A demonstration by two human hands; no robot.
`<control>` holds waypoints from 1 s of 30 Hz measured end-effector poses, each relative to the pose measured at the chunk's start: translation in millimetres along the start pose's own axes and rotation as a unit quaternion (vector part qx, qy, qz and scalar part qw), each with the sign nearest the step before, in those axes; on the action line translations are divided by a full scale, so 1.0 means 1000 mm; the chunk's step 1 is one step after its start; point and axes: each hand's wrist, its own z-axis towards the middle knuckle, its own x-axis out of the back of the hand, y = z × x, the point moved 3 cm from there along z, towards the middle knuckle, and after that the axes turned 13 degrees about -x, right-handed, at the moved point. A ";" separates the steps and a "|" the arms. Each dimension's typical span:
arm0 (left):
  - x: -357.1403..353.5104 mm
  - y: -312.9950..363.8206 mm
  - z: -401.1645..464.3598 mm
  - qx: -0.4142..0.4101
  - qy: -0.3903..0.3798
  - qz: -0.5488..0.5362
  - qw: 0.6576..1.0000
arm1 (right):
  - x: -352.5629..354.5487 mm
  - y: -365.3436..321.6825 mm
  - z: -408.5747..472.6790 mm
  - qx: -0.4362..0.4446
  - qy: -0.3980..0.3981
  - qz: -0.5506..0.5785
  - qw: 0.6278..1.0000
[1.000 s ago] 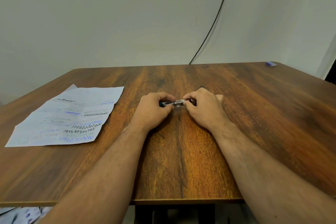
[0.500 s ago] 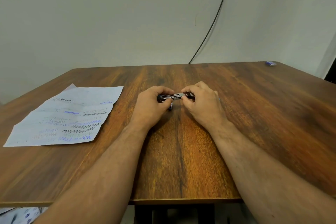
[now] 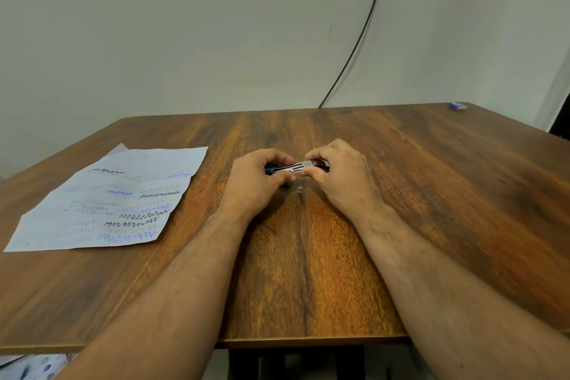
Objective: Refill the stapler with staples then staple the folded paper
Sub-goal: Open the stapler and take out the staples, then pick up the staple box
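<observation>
A small metal stapler with dark ends is held just above the middle of the wooden table. My left hand grips its left end and my right hand grips its right end, fingers curled over it. A small pale piece, blurred, shows just below the stapler between my hands. The paper, a creased white sheet with black and blue scribbles, lies flat at the table's left, well clear of both hands.
A small blue box sits at the far right corner of the table. A black cable runs down the wall behind. More papers show below the table's front left edge.
Both hands have lifted the stapler slightly and tilted it. A small pale piece now shows below it between the hands.
</observation>
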 end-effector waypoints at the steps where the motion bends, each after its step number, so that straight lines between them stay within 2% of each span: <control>1: 0.000 0.000 0.000 0.002 -0.001 -0.002 1.000 | 0.000 0.000 0.000 -0.002 -0.002 0.003 1.000; 12: -0.002 0.004 0.000 -0.016 -0.027 0.046 0.998 | -0.004 0.001 -0.002 0.009 -0.002 -0.027 1.000; 19: 0.003 0.002 0.001 0.026 0.016 0.016 0.999 | 0.001 0.000 -0.001 0.022 0.048 -0.050 0.997; 23: 0.003 -0.005 0.002 0.066 0.030 -0.016 0.997 | 0.001 0.000 -0.002 0.018 0.015 -0.077 0.997; 30: 0.002 -0.004 0.002 0.058 0.016 -0.028 0.998 | -0.005 0.002 0.001 -0.015 -0.024 -0.080 0.996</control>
